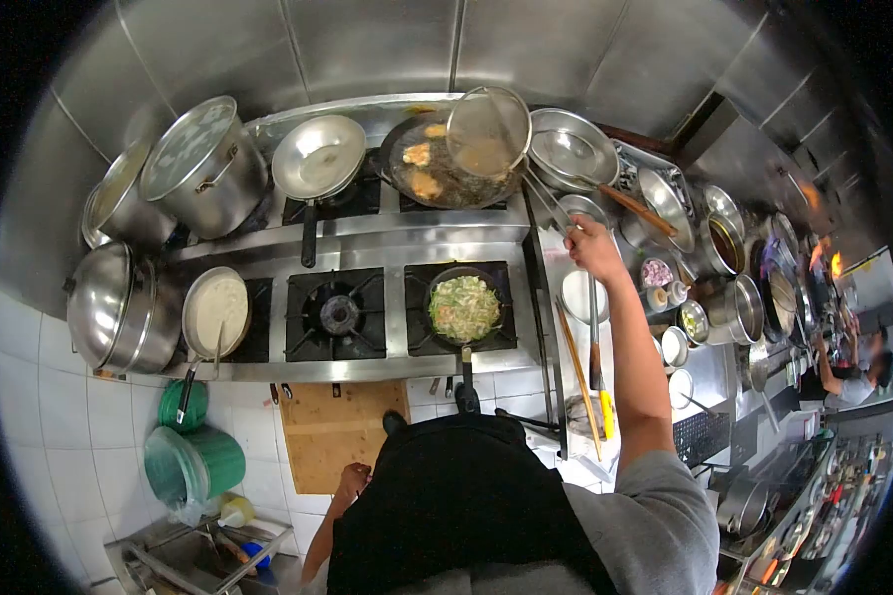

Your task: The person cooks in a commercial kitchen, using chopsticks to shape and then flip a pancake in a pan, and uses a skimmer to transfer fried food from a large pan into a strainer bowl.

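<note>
My right hand (592, 248) is closed around the handle of a wire-mesh strainer (488, 129). The strainer's bowl is over the right side of a large frying pan (402, 188) on the back burner, where golden pieces of food (418, 155) lie in the oil. My left hand (354, 480) hangs low beside my black apron, its fingers curled and nothing visible in them. In front of me, a smaller pan (465, 345) on the front burner holds a mixture of greens and pale bits (464, 309).
Tall stockpots (200, 164) stand at the back left, near an upturned pan (318, 159). A pan of white sauce (218, 309) sits front left. Metal bowls (572, 149), containers and long-handled utensils (594, 342) crowd my right. Another person (853, 382) works at far right.
</note>
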Available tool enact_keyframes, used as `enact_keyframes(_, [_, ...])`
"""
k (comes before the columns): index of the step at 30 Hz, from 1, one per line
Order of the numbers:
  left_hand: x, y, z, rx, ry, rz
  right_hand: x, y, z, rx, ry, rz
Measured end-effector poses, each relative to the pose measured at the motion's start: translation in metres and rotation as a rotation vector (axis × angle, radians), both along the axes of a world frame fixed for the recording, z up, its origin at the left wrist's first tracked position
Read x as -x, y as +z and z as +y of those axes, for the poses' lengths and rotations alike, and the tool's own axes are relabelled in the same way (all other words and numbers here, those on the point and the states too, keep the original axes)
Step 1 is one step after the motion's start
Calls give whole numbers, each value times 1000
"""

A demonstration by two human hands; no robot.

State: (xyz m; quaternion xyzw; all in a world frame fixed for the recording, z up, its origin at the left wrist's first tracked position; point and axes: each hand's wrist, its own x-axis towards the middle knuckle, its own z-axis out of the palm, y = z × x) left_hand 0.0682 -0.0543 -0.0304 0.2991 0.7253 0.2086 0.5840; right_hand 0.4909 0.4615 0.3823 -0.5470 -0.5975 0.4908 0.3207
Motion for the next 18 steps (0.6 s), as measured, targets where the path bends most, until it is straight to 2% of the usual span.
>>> enact_keyframes(1, [5,-13,-2,-3,-8,-1,-4,3,4,-83,-16,-102])
enact_keyframes(2, [9,-22,-3,-113,-416,280,-11,0,12,-165,-34,-235])
enact_keyframes(3, [11,-27,-2,-226,-823,562,-14,2,17,-166,-42,-237])
enact_keyframes(4, [10,-16,-1,-228,-830,561,-16,3,20,-273,-56,-320])
enact_keyframes(5, [9,11,2,-326,-670,463,-17,4,25,-380,-68,-401])
enact_keyframes(6, [8,34,3,-418,-510,363,-19,0,34,-379,-73,-400])
enact_keyframes(7, [0,66,12,-419,-515,363,-24,-8,45,-475,-54,-468])
enact_keyframes(9, [-18,123,36,-19,-259,299,-29,-15,59,-572,-40,-539])
enact_keyframes(11, [-19,127,45,-30,-248,268,-23,-14,66,-637,-50,-664])
enact_keyframes(13, [-18,129,46,-35,-205,211,-21,-14,69,-563,-36,-610])
enact_keyframes(16, [-17,118,39,-36,-148,149,-17,-14,74,-540,-10,-688])
enact_keyframes(17, [-10,89,27,-194,-294,261,-18,-18,76,-524,-4,-678])
enact_keyframes(18, [-11,89,27,-353,-442,372,-17,-20,76,-508,0,-669])
